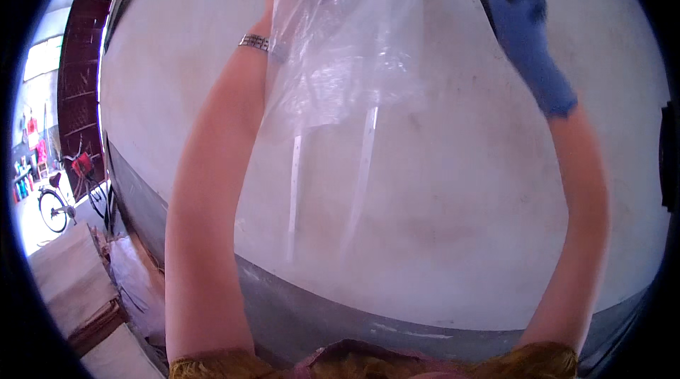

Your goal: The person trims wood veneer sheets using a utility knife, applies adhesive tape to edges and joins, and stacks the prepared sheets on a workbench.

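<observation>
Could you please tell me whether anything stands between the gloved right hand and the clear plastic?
Nothing visible does: only the pale work surface shows between the gloved right hand and the clear plastic. The picture's top edge cuts off the rest.

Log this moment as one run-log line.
left hand: behind clear plastic, grip unclear | right hand: in blue glove, grip unclear | beneath: pale work surface
</observation>
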### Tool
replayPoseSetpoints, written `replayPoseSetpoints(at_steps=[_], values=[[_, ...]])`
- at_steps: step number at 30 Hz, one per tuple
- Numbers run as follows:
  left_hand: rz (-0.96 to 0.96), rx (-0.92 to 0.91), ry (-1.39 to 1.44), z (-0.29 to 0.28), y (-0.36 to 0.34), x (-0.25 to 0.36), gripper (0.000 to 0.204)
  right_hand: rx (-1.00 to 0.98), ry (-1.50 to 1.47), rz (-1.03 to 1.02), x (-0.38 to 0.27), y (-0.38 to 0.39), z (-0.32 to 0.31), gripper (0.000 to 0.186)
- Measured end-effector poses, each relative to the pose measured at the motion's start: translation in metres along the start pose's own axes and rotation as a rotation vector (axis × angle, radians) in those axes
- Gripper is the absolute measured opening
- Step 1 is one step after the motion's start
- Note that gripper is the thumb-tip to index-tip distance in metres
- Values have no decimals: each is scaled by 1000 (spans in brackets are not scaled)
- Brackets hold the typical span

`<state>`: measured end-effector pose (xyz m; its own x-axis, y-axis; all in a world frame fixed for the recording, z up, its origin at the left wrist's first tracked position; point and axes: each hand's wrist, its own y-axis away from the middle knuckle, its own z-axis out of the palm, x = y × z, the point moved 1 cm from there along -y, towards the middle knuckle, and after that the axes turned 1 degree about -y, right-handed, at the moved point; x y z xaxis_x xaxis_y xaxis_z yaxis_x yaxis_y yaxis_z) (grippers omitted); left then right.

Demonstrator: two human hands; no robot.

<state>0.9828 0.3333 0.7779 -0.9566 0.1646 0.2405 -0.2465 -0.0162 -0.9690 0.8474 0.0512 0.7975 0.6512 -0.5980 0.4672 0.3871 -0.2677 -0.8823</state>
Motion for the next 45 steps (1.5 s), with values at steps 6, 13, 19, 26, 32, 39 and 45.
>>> replayPoseSetpoints(at_steps=[6, 13, 19, 26, 32, 39, 45], values=[[7, -6, -65, 6, 6, 11, 36, -649, -59, -62, -133, 103, -19, 33], [-29, -61, 94, 8, 7, 27, 30, -611, 379, -289, -98, 121, 29, 38], [-203, 67, 54, 24, 1, 29, 31, -464, -839, 1010, -49, 112, 73, 28], [-138, 275, -136, 39, 27, 69, 25, 40, -1154, 839, -42, 67, 106, 30], [-101, 274, -232, 34, 19, 58, 31, -232, -706, 822, -39, 21, 104, 35], [-51, 225, -122, 49, 5, 67, 30, -198, -471, 364, 50, 8, 95, 33], [199, 224, -537, 22, -6, 25, 29, -45, 264, -172, 27, 0, 109, 48]])
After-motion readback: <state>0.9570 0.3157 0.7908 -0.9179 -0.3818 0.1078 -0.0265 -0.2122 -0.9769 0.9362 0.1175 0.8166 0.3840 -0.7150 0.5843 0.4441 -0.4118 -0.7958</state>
